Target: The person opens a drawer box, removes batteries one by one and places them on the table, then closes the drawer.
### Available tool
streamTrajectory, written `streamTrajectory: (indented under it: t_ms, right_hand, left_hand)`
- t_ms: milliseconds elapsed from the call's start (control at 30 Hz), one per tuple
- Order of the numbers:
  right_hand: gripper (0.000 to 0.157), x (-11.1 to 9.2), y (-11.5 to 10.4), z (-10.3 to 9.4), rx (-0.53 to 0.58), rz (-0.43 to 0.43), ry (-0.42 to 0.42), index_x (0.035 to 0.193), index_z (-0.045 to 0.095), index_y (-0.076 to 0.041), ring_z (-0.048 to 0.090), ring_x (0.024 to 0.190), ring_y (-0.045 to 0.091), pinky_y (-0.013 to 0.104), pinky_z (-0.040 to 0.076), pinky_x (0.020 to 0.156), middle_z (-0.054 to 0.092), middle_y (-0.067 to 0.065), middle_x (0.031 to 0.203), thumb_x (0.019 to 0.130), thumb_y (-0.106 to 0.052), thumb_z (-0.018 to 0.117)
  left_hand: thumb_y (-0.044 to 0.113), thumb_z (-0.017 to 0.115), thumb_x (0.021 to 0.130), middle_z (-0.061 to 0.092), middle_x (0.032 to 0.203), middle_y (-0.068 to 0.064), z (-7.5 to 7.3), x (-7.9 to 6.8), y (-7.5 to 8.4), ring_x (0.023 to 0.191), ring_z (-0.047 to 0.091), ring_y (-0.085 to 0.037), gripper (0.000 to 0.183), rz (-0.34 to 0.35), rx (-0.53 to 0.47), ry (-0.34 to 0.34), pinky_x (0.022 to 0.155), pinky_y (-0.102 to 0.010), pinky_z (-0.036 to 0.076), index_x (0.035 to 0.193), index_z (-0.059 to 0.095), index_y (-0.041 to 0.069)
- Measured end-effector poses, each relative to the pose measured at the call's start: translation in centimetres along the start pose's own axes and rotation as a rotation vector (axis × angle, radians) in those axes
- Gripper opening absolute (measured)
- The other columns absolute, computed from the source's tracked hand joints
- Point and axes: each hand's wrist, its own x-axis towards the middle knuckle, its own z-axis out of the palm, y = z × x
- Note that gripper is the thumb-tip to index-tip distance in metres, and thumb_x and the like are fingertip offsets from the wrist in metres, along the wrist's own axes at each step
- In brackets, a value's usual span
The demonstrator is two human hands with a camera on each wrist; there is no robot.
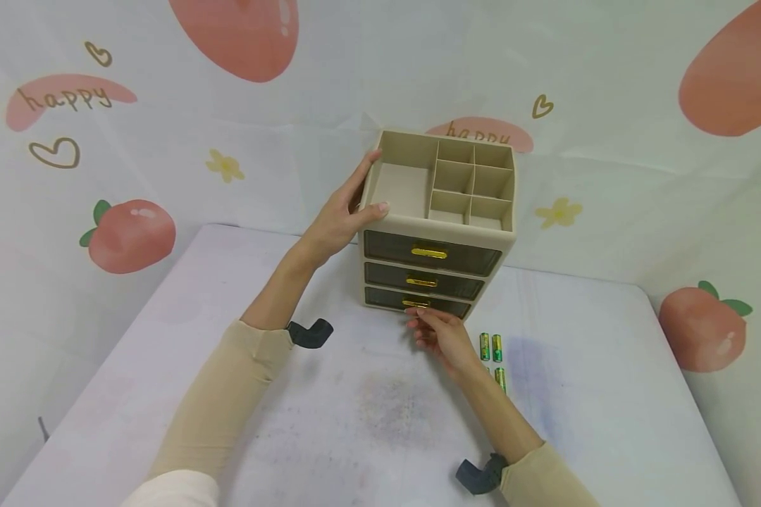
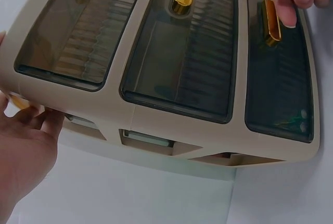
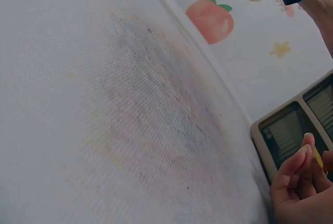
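A beige desktop drawer organizer [image 1: 437, 225] stands upright, with three dark see-through drawers below an open compartment top. My left hand [image 1: 332, 224] grips its upper left side, thumb over the top front edge and fingers along the side wall. At the bottom drawer [image 2: 281, 83], which is closed, my right hand [image 1: 447, 341] has its curled fingers at the gold drawer handle [image 2: 271, 21]. In the right wrist view, thumb and index finger come together beside that handle; their exact contact is partly hidden. Green specks show on the bottom drawer's front, inside or reflected, I cannot tell.
Several green-and-gold batteries [image 1: 497, 348] lie on the white-covered table [image 1: 583, 394], right of my right hand and partly behind the forearm. Behind the organizer hangs a white backdrop [image 1: 330, 84] printed with peaches. Dark wrist mounts [image 1: 311, 334] stick out from both sleeves.
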Motion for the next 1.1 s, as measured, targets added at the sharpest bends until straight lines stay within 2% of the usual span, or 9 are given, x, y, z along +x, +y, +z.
streamTrajectory:
  t_ms: [200, 367, 467, 567, 800, 1100]
  right_hand:
    - [0.047, 0.4, 0.3, -0.3, 0.056, 0.016, 0.004, 0.125, 0.063, 0.008, 0.057, 0.069, 0.010, 0.020, 0.049, 0.059, 0.069, 0.002, 0.084, 0.104, -0.033, 0.053]
    - [0.048, 0.6, 0.4, -0.4, 0.067, 0.021, -0.002, 0.126, 0.063, 0.007, 0.056, 0.070, 0.010, 0.020, 0.049, 0.059, 0.069, 0.003, 0.085, 0.103, -0.034, 0.054]
    - [0.047, 0.7, 0.3, -0.4, 0.080, 0.028, 0.009, 0.127, 0.062, 0.008, 0.056, 0.070, 0.010, 0.020, 0.049, 0.059, 0.069, 0.003, 0.084, 0.103, -0.032, 0.055]
    - [0.046, 0.9, 0.3, -0.4, 0.101, 0.036, 0.024, 0.126, 0.062, 0.008, 0.056, 0.069, 0.010, 0.020, 0.049, 0.059, 0.068, 0.003, 0.083, 0.103, -0.031, 0.056]
    - [0.046, 1.0, 0.2, -0.4, 0.109, 0.036, 0.026, 0.126, 0.062, 0.008, 0.056, 0.069, 0.009, 0.019, 0.047, 0.058, 0.068, 0.002, 0.083, 0.102, -0.031, 0.058]
    - [0.040, 1.0, 0.0, -0.2, 0.127, 0.043, 0.050, 0.122, 0.063, 0.009, 0.056, 0.065, 0.008, 0.018, 0.047, 0.056, 0.069, 0.002, 0.081, 0.102, -0.025, 0.059]
  left_hand:
    - [0.013, 0.058, 0.099, 0.009, 0.165, 0.005, -0.1, -0.1, -0.2, 0.146, 0.024, -0.019, 0.078, 0.018, 0.006, -0.004, 0.114, -0.039, 0.028, 0.161, 0.014, 0.026]
    - [0.012, 0.058, 0.099, 0.008, 0.166, 0.005, -0.1, -0.1, -0.3, 0.150, 0.015, -0.018, 0.078, 0.032, 0.002, -0.009, 0.117, -0.038, 0.023, 0.161, 0.013, 0.024]
    - [0.010, 0.058, 0.099, 0.007, 0.166, 0.002, -0.1, -0.1, -0.2, 0.150, 0.015, -0.021, 0.079, 0.021, 0.003, -0.008, 0.117, -0.040, 0.023, 0.161, 0.011, 0.021]
    - [0.009, 0.057, 0.099, 0.007, 0.166, -0.002, 0.0, -0.1, 0.2, 0.149, 0.017, -0.025, 0.079, 0.011, 0.004, -0.006, 0.116, -0.043, 0.023, 0.161, 0.010, 0.018]
    - [0.007, 0.055, 0.098, 0.007, 0.166, -0.004, 0.6, -0.8, 2.5, 0.150, 0.014, -0.026, 0.077, 0.001, 0.009, -0.008, 0.118, -0.044, 0.020, 0.161, 0.010, 0.012]
    - [0.008, 0.055, 0.098, 0.007, 0.166, -0.004, 0.6, -1.0, 2.6, 0.149, 0.017, -0.027, 0.077, -0.012, 0.015, -0.006, 0.116, -0.040, 0.023, 0.161, 0.011, 0.013]
